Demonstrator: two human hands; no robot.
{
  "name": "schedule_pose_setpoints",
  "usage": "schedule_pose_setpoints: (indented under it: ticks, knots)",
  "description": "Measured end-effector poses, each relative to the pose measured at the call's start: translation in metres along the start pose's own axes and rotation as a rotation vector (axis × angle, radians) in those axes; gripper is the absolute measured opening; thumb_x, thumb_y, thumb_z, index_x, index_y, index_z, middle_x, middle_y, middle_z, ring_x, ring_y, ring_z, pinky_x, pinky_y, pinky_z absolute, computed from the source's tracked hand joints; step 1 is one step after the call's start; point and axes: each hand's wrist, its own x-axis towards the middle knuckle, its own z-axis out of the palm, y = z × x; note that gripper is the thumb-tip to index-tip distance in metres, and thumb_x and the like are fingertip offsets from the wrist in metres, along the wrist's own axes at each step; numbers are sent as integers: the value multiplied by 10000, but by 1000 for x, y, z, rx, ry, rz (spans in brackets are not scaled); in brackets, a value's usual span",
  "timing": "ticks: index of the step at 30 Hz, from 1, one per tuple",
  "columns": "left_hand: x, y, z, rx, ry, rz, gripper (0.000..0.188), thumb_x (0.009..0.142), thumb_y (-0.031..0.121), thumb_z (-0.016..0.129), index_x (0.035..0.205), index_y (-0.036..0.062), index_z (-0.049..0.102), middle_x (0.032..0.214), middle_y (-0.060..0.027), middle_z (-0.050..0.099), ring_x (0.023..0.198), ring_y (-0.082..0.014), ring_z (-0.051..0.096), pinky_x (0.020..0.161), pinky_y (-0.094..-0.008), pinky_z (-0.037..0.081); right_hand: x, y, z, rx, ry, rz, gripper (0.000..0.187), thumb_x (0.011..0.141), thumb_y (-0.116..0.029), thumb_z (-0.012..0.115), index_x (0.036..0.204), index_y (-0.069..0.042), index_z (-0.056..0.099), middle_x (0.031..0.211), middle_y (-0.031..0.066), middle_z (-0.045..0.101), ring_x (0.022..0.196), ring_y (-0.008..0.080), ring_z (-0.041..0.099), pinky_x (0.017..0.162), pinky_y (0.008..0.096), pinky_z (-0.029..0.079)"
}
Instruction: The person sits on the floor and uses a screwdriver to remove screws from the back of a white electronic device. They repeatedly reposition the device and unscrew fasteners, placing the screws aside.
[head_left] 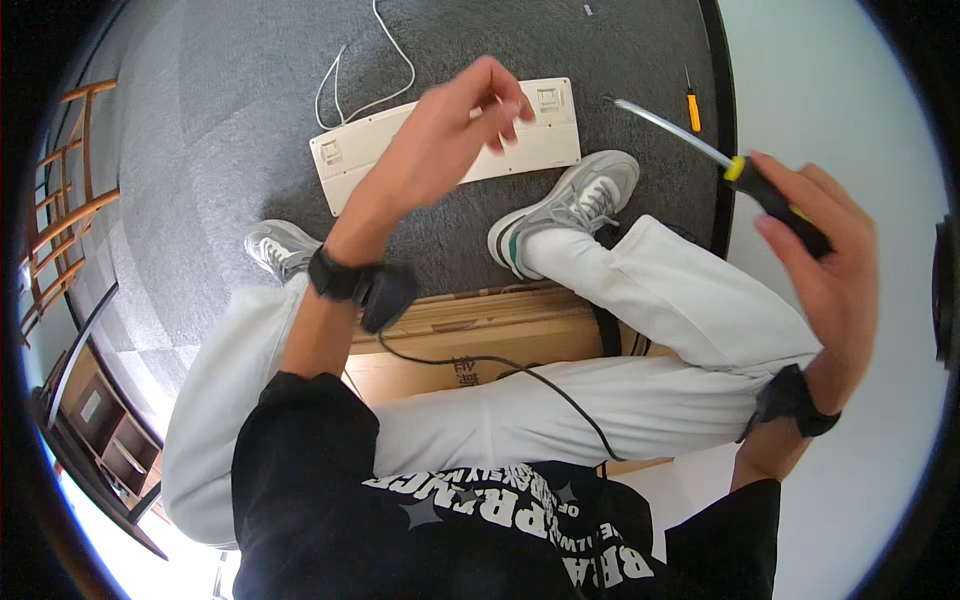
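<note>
A white keyboard (400, 145) lies underside up on the dark carpet in front of my feet, with its fold-out feet and small screw holes showing. Over its right half hovers my left hand (455, 125), fingers curled in toward the thumb; whatever is between the fingertips, if anything, is too small to make out. My right hand (825, 235) is off to the right, wrapped round the black and yellow handle of a screwdriver (690, 140). The long metal shaft points up and left, its tip in the air right of the keyboard.
A white cable (400, 50) loops behind the keyboard. A smaller orange-handled screwdriver (693, 110) lies on the carpet by the right wall (790, 80). Beneath my legs is a cardboard box (450, 340). A black wire (530, 372) runs from my left wrist strap. Wooden chair frames (80, 210) stand far left.
</note>
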Motion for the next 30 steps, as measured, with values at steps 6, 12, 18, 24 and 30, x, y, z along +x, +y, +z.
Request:
schedule_pose_setpoints:
  ticks: [6, 12, 18, 24, 30]
  knots:
    - [-43, 77, 22, -287, -118, 11, 113, 924, 204, 441, 904, 95, 421, 859, -30, 463, 721, -120, 455, 623, -260, 381, -32, 8, -32, -37, 3, -315, 515, 735, 19, 704, 1249, 7, 696, 865, 118, 601, 699, 173, 558, 596, 285, 399]
    - [-68, 105, 37, -279, -25, 32, 160, 944, 247, 423, 911, 91, 410, 823, -36, 439, 662, -117, 411, 584, -258, 341, -41, -7, -29, 20, 20, -423, 575, 659, -20, 717, 1233, 22, 699, 889, 145, 623, 719, 206, 589, 613, 301, 437]
    - [-84, 118, 37, -347, -92, 111, 183, 1005, 264, 396, 937, 95, 413, 795, -65, 489, 611, -110, 438, 522, -244, 346, -50, -17, -31, 0, 48, -505, 587, 634, -32, 726, 1217, 33, 704, 903, 154, 637, 733, 214, 604, 622, 306, 449]
    - [-91, 123, 41, -333, -54, 137, 193, 1024, 273, 403, 947, 96, 415, 815, -94, 537, 601, -114, 488, 511, -244, 395, -53, -17, -27, 11, 100, -509, 576, 616, -25, 722, 1188, 40, 718, 883, 148, 640, 724, 216, 606, 619, 304, 445]
    - [-93, 124, 43, -334, -49, 148, 182, 1038, 237, 369, 957, 82, 419, 830, -106, 544, 612, -122, 512, 517, -248, 421, -53, -16, -26, 28, 107, -514, 593, 588, -32, 713, 1176, 41, 723, 879, 146, 643, 710, 215, 601, 608, 300, 439]
